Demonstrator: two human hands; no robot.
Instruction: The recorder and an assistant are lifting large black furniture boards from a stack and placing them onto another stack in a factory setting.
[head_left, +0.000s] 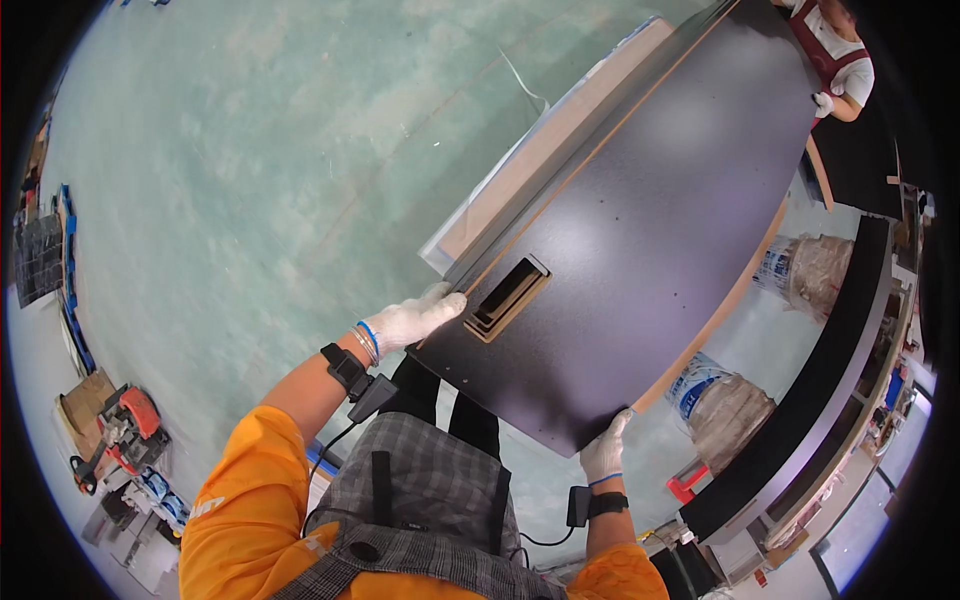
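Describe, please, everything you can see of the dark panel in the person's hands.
The dark panel is large and flat, with a smooth, faintly glossy face, light-brown edges, small dark spots and a framed rectangular opening at its near end. It stretches toward the upper right. The left hand and right hand hold the near end; a co-worker's gloved hand touches the far side.

We wear an orange top (250, 480) with pale markings (207, 507) on the left sleeve, beneath a grey checked apron (430, 500) with 1 round dark button (363, 551). White gloves (395, 326) with blue edging (370, 338) cover our left hand (418, 318) and right hand (604, 452). 2 black wristbands (345, 368) sit beside black boxes (372, 398) trailing black cables (550, 543).
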